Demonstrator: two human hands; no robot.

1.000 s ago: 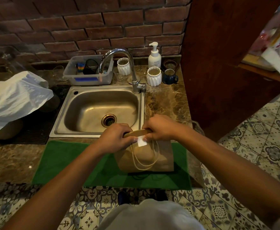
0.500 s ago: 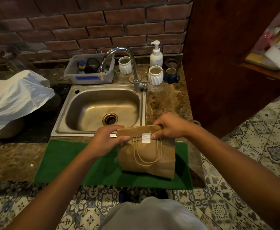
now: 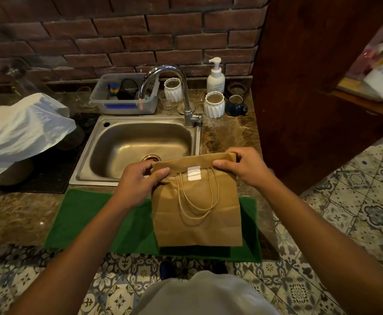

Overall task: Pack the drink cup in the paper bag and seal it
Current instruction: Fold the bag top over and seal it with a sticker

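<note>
A brown paper bag [image 3: 197, 214] hangs upright just above the green mat [image 3: 90, 221], its top folded over toward me. A white sticker [image 3: 194, 173] holds the folded flap down over the twine handles [image 3: 197, 201]. My left hand [image 3: 140, 180] pinches the flap's left corner and my right hand [image 3: 245, 167] pinches the right corner. The drink cup is hidden; I cannot see inside the bag.
Behind the bag are a steel sink [image 3: 140, 146] and tap [image 3: 181, 92]. Further back stand a plastic tub [image 3: 127, 96], white ribbed cups [image 3: 214, 104], a blue mug [image 3: 235, 105] and a soap pump bottle [image 3: 216, 76]. A white plastic bag [image 3: 20, 130] lies left; a wooden cabinet [image 3: 310, 87] stands right.
Both hands have slid outward from the flap's middle to its corners, uncovering the sticker. The bag has come up and toward me.
</note>
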